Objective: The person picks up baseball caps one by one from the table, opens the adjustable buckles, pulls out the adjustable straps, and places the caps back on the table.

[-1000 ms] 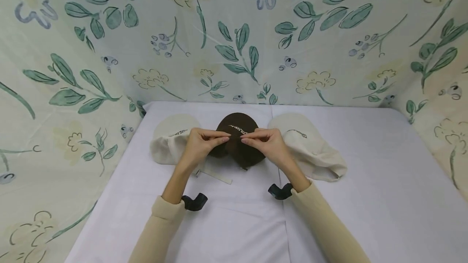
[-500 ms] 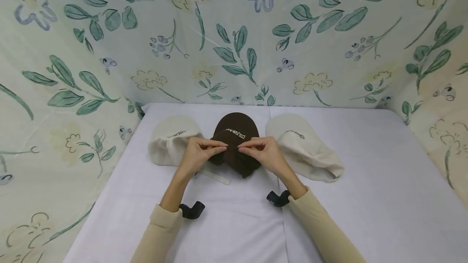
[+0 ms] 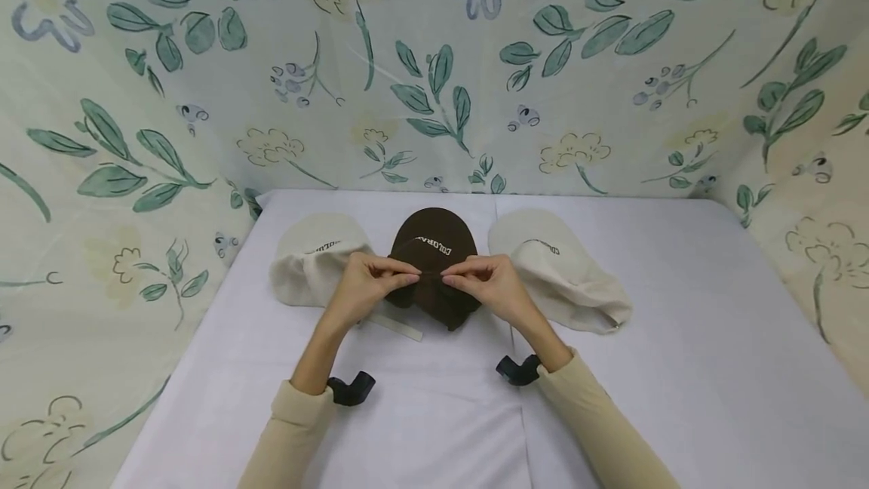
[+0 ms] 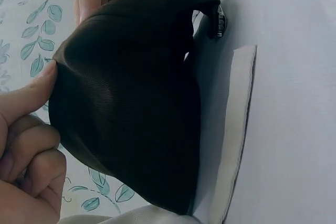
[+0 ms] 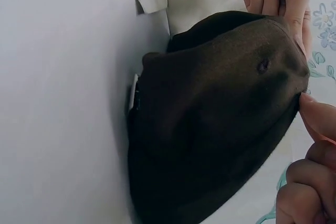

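Cap, brown, pinched in my left grip and right grip, neither nearer; its lettered crown lies ahead of both; fabric droops below.

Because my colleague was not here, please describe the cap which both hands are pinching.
On the white cloth, before the floral backdrop, three caps form a row. The left hand and right hand pinch the middle cap. It alone is dark brown; the left cap and right cap are cream.
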